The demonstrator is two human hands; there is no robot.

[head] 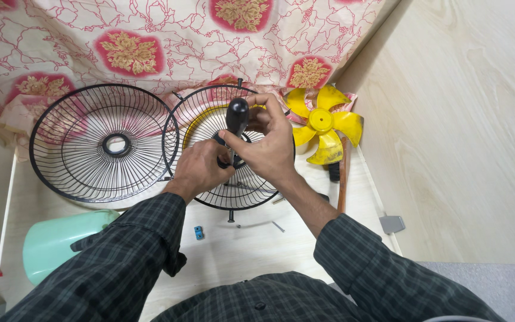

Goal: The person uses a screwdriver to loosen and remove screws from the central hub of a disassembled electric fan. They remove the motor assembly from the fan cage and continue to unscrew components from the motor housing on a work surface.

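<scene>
Both hands over the middle of a black wire fan guard (pixel 233 179) lying on the pale counter (pixel 251 244). Right hand (pixel 269 146) curled around a black screwdriver handle (pixel 237 116), held upright above the guard's hub. Left hand (pixel 201 167) closed low at the hub, around the tool's shaft. Second guard (pixel 104 143) just left, rims nearly touching. Yellow fan blade (pixel 324 124) to the right; small screw (pixel 278 226) near the guard's rim.
</scene>
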